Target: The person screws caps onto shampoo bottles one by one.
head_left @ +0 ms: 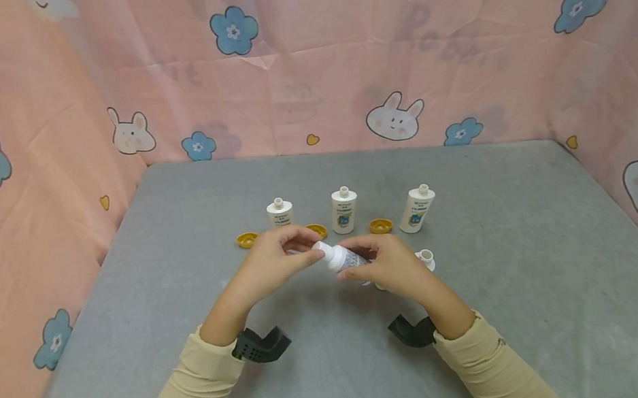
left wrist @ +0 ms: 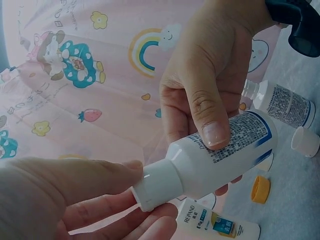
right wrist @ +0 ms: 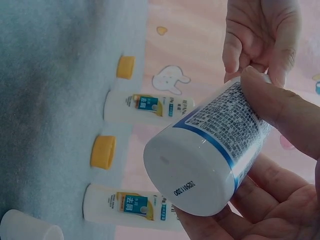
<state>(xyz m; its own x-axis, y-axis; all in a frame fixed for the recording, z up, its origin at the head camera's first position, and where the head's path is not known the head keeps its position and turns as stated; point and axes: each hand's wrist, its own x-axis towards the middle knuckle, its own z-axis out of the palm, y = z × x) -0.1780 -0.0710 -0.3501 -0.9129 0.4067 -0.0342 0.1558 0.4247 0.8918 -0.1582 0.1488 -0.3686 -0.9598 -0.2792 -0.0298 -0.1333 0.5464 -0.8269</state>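
My right hand (head_left: 393, 263) grips a white bottle (left wrist: 200, 170) round its body, thumb over the printed back label. The bottle tilts, with its white cap (left wrist: 159, 184) toward my left hand (head_left: 269, 261). Thumb and fingers of that hand pinch the cap. In the right wrist view the bottle's flat base shows a stamped date. Behind the right hand stands another white bottle (head_left: 425, 257) with a bare neck, partly hidden. A loose white cap (left wrist: 306, 142) lies beside it in the left wrist view.
Farther back, three uncapped white bottles stand in a row: a left one (head_left: 280, 211), a middle one (head_left: 344, 212) and a right one (head_left: 417, 208). Three yellow caps, at left (head_left: 247, 240), centre (head_left: 317, 230) and right (head_left: 381, 225), lie among them. Pink printed cloth (head_left: 297, 92) walls the grey table (head_left: 521, 265).
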